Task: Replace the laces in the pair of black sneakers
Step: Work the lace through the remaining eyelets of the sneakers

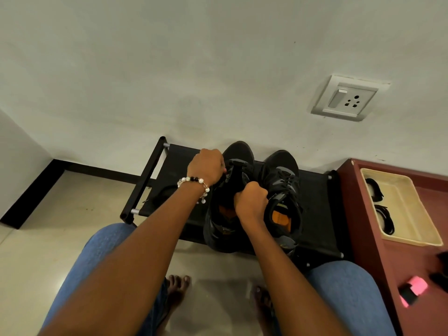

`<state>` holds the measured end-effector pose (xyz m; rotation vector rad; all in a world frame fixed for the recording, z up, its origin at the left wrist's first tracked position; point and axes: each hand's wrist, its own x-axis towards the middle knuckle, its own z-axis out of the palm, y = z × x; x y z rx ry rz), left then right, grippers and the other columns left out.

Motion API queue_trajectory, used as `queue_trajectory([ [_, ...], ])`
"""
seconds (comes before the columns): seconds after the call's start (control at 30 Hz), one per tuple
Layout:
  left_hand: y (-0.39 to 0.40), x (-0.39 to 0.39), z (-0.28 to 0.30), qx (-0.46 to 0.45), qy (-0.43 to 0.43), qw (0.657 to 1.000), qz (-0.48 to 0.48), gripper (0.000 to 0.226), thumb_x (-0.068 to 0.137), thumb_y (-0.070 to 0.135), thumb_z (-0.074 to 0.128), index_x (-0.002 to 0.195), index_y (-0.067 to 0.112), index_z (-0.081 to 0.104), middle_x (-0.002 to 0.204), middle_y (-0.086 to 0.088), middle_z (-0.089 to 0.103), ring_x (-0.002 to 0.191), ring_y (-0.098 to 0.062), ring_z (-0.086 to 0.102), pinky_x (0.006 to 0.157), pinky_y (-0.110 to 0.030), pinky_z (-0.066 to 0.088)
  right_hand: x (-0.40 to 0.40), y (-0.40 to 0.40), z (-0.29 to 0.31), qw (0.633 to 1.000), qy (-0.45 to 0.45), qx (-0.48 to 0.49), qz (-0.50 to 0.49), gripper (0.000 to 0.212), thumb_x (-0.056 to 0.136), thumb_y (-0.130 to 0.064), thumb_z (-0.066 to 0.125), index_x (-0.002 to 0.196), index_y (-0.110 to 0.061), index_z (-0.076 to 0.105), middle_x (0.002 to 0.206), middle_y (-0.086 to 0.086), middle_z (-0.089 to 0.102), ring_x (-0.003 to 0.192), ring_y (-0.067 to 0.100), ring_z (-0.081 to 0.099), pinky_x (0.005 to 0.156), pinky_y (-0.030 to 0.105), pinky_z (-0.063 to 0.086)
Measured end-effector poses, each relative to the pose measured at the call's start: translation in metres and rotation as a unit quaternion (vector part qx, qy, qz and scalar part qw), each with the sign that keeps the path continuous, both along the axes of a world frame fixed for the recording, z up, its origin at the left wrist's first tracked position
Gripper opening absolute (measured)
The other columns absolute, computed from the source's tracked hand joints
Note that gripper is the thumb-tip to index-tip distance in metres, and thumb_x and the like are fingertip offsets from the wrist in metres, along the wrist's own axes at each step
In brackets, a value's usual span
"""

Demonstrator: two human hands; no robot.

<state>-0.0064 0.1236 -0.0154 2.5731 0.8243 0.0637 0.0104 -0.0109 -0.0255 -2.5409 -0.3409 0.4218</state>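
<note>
Right hand [251, 200] clenched on tongue [236, 177] of left sneaker [228, 202]; left hand [206, 166] pinching at eyelets. Sneaker unlaced, heel overhanging rack [315, 202] front edge.

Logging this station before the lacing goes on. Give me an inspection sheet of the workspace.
Surface: black shoe rack against the wall, on a pale tiled floor.
Job's things: two black sneakers on the rack, left sneaker, right sneaker; black laces in a cream tray.
Clutter: pink-and-black object on the maroon cabinet.
Grips: left hand and right hand both hold the left sneaker.
Cables: nothing seen.
Surroundings: wall socket.
</note>
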Motion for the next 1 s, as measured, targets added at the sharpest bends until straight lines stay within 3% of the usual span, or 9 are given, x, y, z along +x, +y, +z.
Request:
queue_trajectory([
  [0.17,0.003,0.004,0.004,-0.074,-0.001,0.997,0.017,0.04,0.09,0.016,0.053,0.053,0.007,0.041,0.052,-0.004,0.042,0.051,-0.02,0.043,0.051,-0.029,0.038,0.001,0.0,-0.002,1.0,-0.012,-0.005,0.012,0.006,0.096,-0.005,0.049,0.089,-0.006,0.049,0.089,0.015,0.054,0.075,0.029,0.053,0.061,0.03,0.036],
  [0.3,0.001,0.005,0.024,-0.274,-0.078,0.948,0.139,0.023,0.092,0.019,0.043,0.075,0.006,0.05,0.067,-0.004,0.046,0.058,-0.016,0.04,0.051,-0.028,0.03,0.0,0.0,-0.002,1.0,-0.011,0.008,0.014,0.008,0.096,-0.006,0.05,0.096,-0.001,0.057,0.099,0.02,0.062,0.091,0.036,0.062,0.063,0.031,0.038],
  [0.4,0.005,0.0,0.053,-0.428,-0.245,0.849,0.193,0.025,0.095,0.016,0.037,0.079,0.01,0.056,0.082,-0.003,0.067,0.074,-0.019,0.061,0.065,-0.031,0.039,0.0,0.0,-0.002,1.0,-0.007,0.015,0.011,0.009,0.095,-0.006,0.051,0.095,0.001,0.057,0.1,0.021,0.063,0.091,0.037,0.062,0.064,0.032,0.041],
  [0.57,0.014,-0.017,0.097,-0.661,-0.481,0.559,0.141,0.02,0.097,0.011,0.038,0.079,0.011,0.047,0.067,-0.006,0.059,0.063,-0.023,0.063,0.077,-0.038,0.054,-0.002,0.0,0.001,1.0,-0.012,0.0,0.011,0.01,0.096,-0.007,0.051,0.099,0.001,0.057,0.104,0.019,0.062,0.095,0.035,0.062,0.064,0.03,0.039],
  [0.63,0.019,-0.022,0.105,-0.67,-0.507,0.527,0.124,0.023,0.097,0.016,0.04,0.074,0.014,0.045,0.06,-0.001,0.047,0.048,-0.014,0.043,0.063,-0.031,0.049,-0.002,0.0,0.0,1.0,-0.013,0.0,0.012,0.01,0.096,-0.007,0.051,0.099,0.001,0.058,0.103,0.019,0.062,0.094,0.035,0.062,0.064,0.03,0.039],
  [0.73,0.025,-0.023,0.104,-0.615,-0.469,0.621,0.131,0.025,0.096,0.025,0.047,0.072,0.018,0.043,0.052,0.004,0.037,0.04,-0.009,0.023,0.042,-0.02,0.024,-0.001,0.001,0.0,1.0,-0.015,0.002,0.01,0.008,0.096,-0.007,0.052,0.095,-0.001,0.057,0.101,0.018,0.063,0.092,0.034,0.062,0.064,0.029,0.039],
  [0.87,0.018,-0.019,0.066,-0.231,-0.244,0.938,0.088,0.01,0.089,0.033,0.065,0.093,0.024,0.064,0.07,0.01,0.056,0.055,-0.01,0.055,0.052,-0.023,0.044,-0.001,0.001,0.0,1.0,-0.012,0.004,0.012,0.011,0.095,-0.007,0.052,0.098,0.002,0.057,0.1,0.018,0.063,0.091,0.035,0.062,0.062,0.03,0.039],
  [0.93,0.013,-0.014,0.044,-0.077,-0.098,0.992,0.007,0.013,0.085,0.031,0.071,0.096,0.026,0.074,0.086,0.006,0.069,0.082,-0.015,0.066,0.078,-0.027,0.052,0.001,0.001,-0.002,1.0,-0.009,-0.001,0.014,0.008,0.095,-0.008,0.053,0.089,-0.002,0.054,0.097,0.018,0.061,0.088,0.036,0.061,0.062,0.032,0.04],
  [1.0,0.007,-0.01,0.028,-0.039,-0.016,0.999,-0.019,0.014,0.084,0.03,0.071,0.096,0.024,0.077,0.098,-0.002,0.072,0.089,-0.022,0.067,0.083,-0.034,0.054,0.003,0.001,-0.004,1.0,-0.01,-0.003,0.01,0.026,0.093,-0.008,0.054,0.071,-0.01,0.04,0.088,0.015,0.056,0.077,0.032,0.056,0.06,0.033,0.04],
])
